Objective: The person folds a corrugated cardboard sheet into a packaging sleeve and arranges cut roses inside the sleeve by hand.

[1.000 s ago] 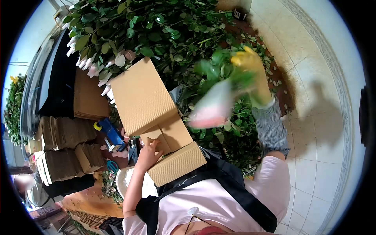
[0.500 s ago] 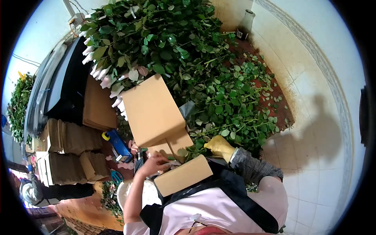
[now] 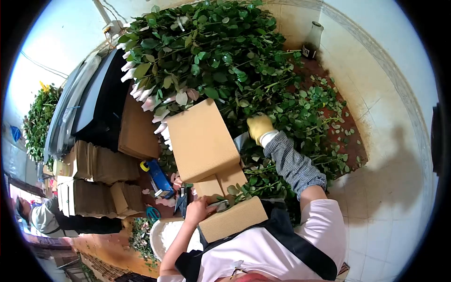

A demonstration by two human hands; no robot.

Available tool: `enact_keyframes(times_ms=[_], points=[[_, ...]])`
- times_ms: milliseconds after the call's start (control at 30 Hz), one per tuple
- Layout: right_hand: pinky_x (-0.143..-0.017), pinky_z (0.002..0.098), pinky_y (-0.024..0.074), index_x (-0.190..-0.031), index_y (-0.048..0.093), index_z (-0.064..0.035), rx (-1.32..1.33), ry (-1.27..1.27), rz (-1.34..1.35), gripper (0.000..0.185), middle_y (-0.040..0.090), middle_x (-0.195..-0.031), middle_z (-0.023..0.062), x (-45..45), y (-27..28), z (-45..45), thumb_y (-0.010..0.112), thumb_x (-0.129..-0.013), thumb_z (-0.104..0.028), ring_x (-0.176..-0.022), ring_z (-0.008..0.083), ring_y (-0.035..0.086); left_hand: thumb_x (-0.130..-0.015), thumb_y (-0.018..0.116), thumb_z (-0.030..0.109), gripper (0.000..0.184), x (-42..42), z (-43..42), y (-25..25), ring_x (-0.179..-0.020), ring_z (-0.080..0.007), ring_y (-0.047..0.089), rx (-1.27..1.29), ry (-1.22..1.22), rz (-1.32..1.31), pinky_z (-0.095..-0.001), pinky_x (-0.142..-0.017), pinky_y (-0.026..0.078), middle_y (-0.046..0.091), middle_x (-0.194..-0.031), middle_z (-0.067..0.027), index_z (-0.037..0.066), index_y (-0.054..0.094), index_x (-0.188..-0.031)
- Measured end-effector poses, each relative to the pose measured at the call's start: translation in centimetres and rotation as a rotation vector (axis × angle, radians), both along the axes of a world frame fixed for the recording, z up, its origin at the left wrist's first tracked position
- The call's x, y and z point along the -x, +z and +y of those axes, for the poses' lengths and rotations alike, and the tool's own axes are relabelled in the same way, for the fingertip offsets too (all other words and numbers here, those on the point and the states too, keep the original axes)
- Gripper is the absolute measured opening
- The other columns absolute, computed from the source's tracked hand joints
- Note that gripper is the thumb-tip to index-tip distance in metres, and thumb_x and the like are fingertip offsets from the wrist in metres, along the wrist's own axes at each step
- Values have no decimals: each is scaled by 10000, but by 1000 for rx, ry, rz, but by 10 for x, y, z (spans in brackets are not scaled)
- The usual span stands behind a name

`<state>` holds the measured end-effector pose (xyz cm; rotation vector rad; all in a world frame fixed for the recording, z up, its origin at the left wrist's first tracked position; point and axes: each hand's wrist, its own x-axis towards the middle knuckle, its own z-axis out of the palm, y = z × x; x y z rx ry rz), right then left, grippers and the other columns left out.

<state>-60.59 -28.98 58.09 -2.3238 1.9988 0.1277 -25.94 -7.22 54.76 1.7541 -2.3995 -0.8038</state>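
My bare left hand [image 3: 198,210] is at the upper edge of a small corrugated cardboard piece [image 3: 233,219] in front of my chest. Its fingers are curled closed beside a pale greyish item [image 3: 219,205] and some leaves; what they grip is hidden. My right hand [image 3: 260,128], in a yellow glove, is stretched out over the leafy rose stems [image 3: 282,113]. Its fingers look curled in among the leaves, and I cannot make out what is in them. Between the hands lies a larger folded cardboard wrap [image 3: 202,141], with pale pink rose heads [image 3: 149,103] past its upper left edge.
Stacks of folded cardboard [image 3: 94,197] stand at left, near a blue tape dispenser [image 3: 159,178] and teal scissors [image 3: 152,213]. A white tub [image 3: 162,239] is by my left forearm. A glass bottle [image 3: 312,40] stands in the far corner. Another person [image 3: 44,218] is at far left.
My gloved right hand has moved away from my body, up into the leafy stems. My left hand has stayed near the small cardboard piece. The whole view has shifted slightly.
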Motion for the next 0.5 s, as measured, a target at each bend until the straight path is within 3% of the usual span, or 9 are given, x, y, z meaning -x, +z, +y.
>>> enact_keyframes(times_ms=[33,100,133,200,300,367,400,500], points=[[-885,416,534,-1200,691,-115,0,-1,50,319,730,-1093,116,-1,-59,-5,617,-910,-223,-1033,311,686,-801,768,459,434,0,0,-1,-728,-315,712,10,4,-60,-423,-640,564,708,-812,-127,69,640,-943],[-900,437,523,-1163,703,-126,-69,-46,-27,292,743,-1049,92,-8,-71,31,563,-915,-190,-996,303,696,-789,765,480,449,1,2,-2,-699,-319,716,63,-36,-146,-422,-625,569,714,-783,-129,75,633,-931],[-926,436,511,-1199,680,-131,171,1,-50,316,744,-1017,107,-9,-75,55,548,-913,-156,-973,308,700,-785,763,489,456,4,3,0,-692,-322,718,107,-77,-172,-422,-619,572,718,-783,-134,76,633,-928],[-933,437,507,-1210,664,-133,259,-40,-74,327,743,-996,117,-8,-79,64,551,-904,-159,-945,312,705,-779,767,423,386,3,2,3,-745,-308,705,212,-119,-92,-421,-646,565,689,-843,-119,93,631,-927],[-885,437,531,-1171,678,-127,58,-36,-113,304,737,-1009,131,-3,-61,64,574,-885,-145,-947,335,700,-800,775,257,236,8,-10,28,-868,-286,659,311,-300,15,-409,-763,544,645,-906,-93,86,665,-919],[-859,461,541,-1172,677,-88,-164,29,-149,309,721,-1040,185,7,-61,36,620,-874,-149,-986,378,685,-799,776,223,225,12,-11,21,-887,-304,660,287,-347,141,-413,-770,545,650,-936,-101,74,679,-935],[-917,456,527,-1227,647,-66,-236,73,-251,361,701,-1133,195,19,-52,28,632,-889,-191,-1058,386,662,-798,776,189,217,13,-12,19,-906,-321,661,259,-389,256,-416,-777,545,655,-965,-109,61,693,-952],[-1005,431,491,-1363,558,-59,30,111,-521,486,625,-1322,182,26,14,12,611,-937,-287,-1186,372,602,-784,783,170,229,14,-13,20,-912,-334,661,159,-303,290,-421,-788,553,642,-980,-119,59,700,-967]])
